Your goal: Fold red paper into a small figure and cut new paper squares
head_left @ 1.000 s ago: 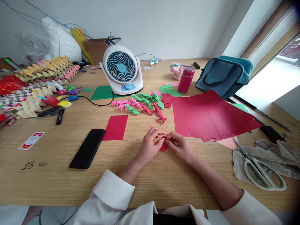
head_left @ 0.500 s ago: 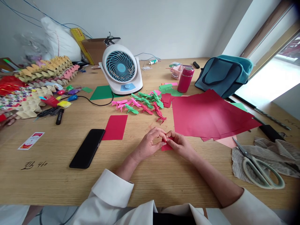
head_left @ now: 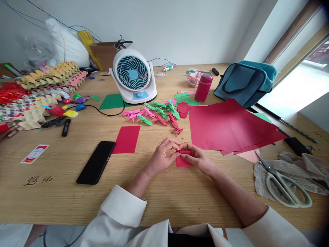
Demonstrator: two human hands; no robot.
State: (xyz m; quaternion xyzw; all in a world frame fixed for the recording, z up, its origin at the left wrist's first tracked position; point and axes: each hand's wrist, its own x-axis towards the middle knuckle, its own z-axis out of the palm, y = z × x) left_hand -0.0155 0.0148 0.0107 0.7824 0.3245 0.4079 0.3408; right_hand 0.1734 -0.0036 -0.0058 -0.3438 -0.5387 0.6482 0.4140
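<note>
While both hands meet over the wooden table [head_left: 185, 209], the small red paper piece [head_left: 183, 163] lies directly between them, just in front of the body. Its upper part sits at the fingertips, and its free lower part reaches back toward the person. The left hand [head_left: 163, 156] has thumb and forefinger drawn nearly together at the upper left corner, apparently pinching it. The right hand [head_left: 198, 158] is the nearer of the 2: its thumb presses flat across the paper's face, and its forefinger curls along the far edge, so little gap remains in that grip. That edge runs left to right, from hand to hand; since the fingers cover part of the sheet, I cannot tell its long axis. Beyond the fingertips, well apart from the paper, lies a folded red paper figure [head_left: 172, 118].
</note>
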